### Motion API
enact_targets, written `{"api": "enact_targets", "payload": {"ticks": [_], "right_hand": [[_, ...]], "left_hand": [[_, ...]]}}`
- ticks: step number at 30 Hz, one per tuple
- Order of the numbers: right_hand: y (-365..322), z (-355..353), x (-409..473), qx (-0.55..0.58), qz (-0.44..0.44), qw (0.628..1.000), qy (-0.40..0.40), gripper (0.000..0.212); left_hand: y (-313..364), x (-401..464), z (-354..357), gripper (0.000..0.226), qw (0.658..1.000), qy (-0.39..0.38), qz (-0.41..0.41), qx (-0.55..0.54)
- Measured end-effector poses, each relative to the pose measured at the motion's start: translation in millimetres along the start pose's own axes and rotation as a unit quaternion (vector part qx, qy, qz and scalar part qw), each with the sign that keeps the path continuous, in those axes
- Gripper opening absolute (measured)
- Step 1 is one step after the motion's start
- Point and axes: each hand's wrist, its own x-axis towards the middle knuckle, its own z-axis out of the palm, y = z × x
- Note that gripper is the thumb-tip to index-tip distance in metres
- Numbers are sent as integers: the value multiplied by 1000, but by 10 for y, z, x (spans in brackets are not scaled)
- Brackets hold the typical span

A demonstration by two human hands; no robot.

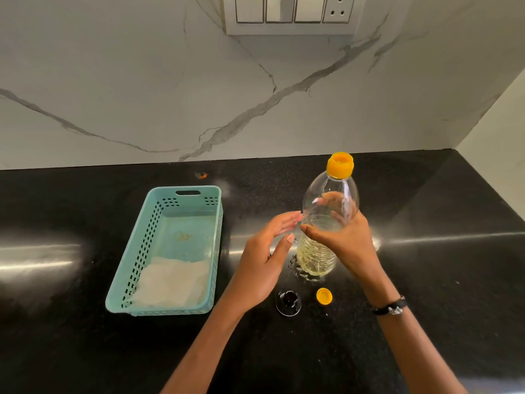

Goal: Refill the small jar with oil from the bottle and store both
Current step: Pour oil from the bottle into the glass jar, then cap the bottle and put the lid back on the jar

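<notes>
Right hand point(342, 240) wrapped round upright oil bottle point(326, 223), left hand point(267, 257) spread, fingers straight, empty, beside it.

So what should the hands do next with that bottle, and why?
Probably lift and tip the clear plastic oil bottle toward the small dark-lidded jar. The right hand already grips the bottle, its yellow cap lies off on the black counter, and the open left hand hovers beside it. Whether the jar is open is hard to tell.
</notes>
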Motion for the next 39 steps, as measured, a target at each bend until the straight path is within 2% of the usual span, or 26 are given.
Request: {"api": "enact_targets", "payload": {"ticks": [5,10,14,17,20,22,24,26,27,31,35,39], "right_hand": [[151,20,2,30,-5,1000,-3,54],[184,12,-40,19,-7,1000,-11,61],[161,9,-80,8,9,999,-41,79],[143,-48,-76,1,20,997,-75,107],[169,-179,-171,18,55,995,-84,118],[229,-306,-310,46,79,994,-52,102],[354,-413,-477,63,101,993,-9,68],[509,-464,-652,13,121,993,7,42],[591,-472,-734,-33,122,992,-6,37],[808,-365,-953,-183,104,973,-97,41],[927,-231,-1000,-256,77,959,-92,43],[983,-175,-1007,-283,58,954,-81,38]], "left_hand": [[-36,27,62,36,1000,-8,-14,-8],[-58,26,81,35,1000,-13,-21,-10],[-80,11,80,37,999,-3,-39,-9],[-61,-12,100,37,999,1,-47,-15],[-16,-124,183,33,996,49,-63,-49],[7,-271,276,29,992,60,-82,-68],[-4,-416,390,29,989,13,-112,-96],[-68,-505,525,31,977,-55,-158,-134],[-123,-521,591,32,969,-80,-184,-143],[-320,-482,830,44,943,-122,-276,-143],[-413,-424,962,57,935,-127,-312,-108],[-402,-385,973,57,930,-129,-322,-119]]}}
